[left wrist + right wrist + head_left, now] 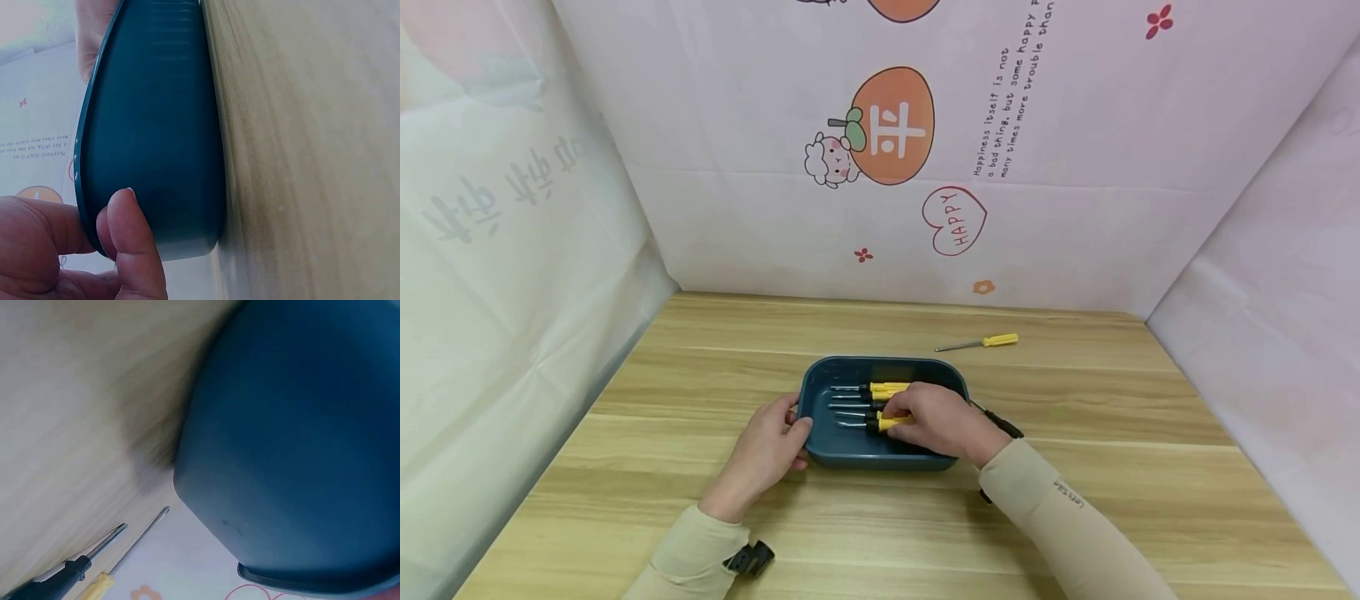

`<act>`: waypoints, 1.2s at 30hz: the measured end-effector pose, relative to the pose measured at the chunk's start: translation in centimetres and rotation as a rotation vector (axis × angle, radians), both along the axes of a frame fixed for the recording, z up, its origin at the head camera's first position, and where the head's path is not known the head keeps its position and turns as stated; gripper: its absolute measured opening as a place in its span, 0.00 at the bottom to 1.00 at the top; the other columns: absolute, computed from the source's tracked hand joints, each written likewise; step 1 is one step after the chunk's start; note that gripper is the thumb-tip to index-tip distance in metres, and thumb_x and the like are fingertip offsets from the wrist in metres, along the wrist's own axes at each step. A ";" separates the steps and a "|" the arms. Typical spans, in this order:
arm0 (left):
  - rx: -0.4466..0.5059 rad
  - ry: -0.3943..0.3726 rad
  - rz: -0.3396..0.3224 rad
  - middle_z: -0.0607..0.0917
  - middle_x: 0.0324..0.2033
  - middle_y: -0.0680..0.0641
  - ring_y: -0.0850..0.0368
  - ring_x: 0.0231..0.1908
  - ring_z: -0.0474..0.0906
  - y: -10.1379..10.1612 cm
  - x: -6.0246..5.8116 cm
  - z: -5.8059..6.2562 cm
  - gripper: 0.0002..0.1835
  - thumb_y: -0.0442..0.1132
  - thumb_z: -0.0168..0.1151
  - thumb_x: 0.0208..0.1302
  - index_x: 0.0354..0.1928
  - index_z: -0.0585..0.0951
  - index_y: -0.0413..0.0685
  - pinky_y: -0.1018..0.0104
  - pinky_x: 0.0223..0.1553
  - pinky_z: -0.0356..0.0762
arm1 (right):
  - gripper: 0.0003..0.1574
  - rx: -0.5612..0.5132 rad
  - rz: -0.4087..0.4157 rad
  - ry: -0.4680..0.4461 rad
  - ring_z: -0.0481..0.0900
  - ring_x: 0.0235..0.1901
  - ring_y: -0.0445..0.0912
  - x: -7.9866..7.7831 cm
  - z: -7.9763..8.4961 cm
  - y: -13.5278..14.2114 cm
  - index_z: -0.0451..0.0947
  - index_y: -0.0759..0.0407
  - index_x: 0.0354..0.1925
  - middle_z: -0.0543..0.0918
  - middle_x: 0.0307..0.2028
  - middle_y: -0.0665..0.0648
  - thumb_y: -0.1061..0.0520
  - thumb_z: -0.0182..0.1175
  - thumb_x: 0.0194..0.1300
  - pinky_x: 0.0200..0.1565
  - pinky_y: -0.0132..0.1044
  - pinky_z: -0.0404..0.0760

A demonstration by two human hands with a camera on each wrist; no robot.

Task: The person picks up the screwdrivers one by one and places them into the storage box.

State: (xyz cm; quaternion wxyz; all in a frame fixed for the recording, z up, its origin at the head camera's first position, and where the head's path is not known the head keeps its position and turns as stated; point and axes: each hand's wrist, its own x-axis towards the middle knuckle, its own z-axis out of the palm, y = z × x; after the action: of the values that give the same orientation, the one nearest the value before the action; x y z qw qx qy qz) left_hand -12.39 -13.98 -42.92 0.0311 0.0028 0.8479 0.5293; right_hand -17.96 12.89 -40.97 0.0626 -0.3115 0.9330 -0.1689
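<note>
A dark teal tray (880,461) stands on the table, its outer wall (156,125) large in the left wrist view. My left hand (765,450) grips its left end, thumb at the rim. Inside, several screwdrivers (850,406) lie side by side, with their tips to the left. My right hand (943,417) reaches over the tray's right end and pinches the yellow and black handle of the nearest screwdriver (880,424). That hand covers part of the handles. In the right wrist view the tray's side (281,456) hides its fingers.
Behind the tray, on its right, lies a yellow-handled screwdriver (1000,340). Another, black-handled screwdriver (1003,423) lies by the tray's right end, partly hidden by my right arm. A printed cloth (737,233) hangs along the back edge of the wooden table (700,358).
</note>
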 end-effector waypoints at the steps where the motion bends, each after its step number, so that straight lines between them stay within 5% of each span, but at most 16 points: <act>1: -0.001 0.000 0.000 0.78 0.43 0.41 0.55 0.26 0.82 0.0 0.0 0.0 0.27 0.36 0.55 0.76 0.73 0.69 0.33 0.65 0.24 0.87 | 0.11 0.005 0.000 -0.004 0.77 0.44 0.40 0.0 0.0 -0.1 0.89 0.47 0.49 0.86 0.45 0.44 0.50 0.71 0.68 0.57 0.40 0.83; 18: 0.005 -0.005 0.000 0.77 0.43 0.41 0.55 0.26 0.82 0.0 0.0 0.0 0.27 0.36 0.55 0.76 0.74 0.68 0.33 0.64 0.25 0.88 | 0.11 0.046 0.066 0.008 0.82 0.41 0.36 -0.1 -0.4 -0.2 0.89 0.49 0.47 0.89 0.44 0.45 0.51 0.72 0.67 0.55 0.38 0.86; 36: -0.005 -0.001 0.000 0.77 0.42 0.41 0.55 0.26 0.81 0.1 0.2 0.2 0.28 0.35 0.55 0.76 0.74 0.68 0.33 0.65 0.25 0.87 | 0.09 0.090 0.020 -0.029 0.77 0.34 0.38 -0.2 -0.6 -0.5 0.85 0.46 0.42 0.84 0.36 0.42 0.50 0.74 0.65 0.47 0.36 0.85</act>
State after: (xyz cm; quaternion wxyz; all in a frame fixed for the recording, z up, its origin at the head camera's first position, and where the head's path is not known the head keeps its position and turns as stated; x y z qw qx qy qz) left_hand -12.23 -13.90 -42.73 0.0317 0.0023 0.8491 0.5273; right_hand -18.12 12.34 -41.54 0.0920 -0.3154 0.9354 -0.1308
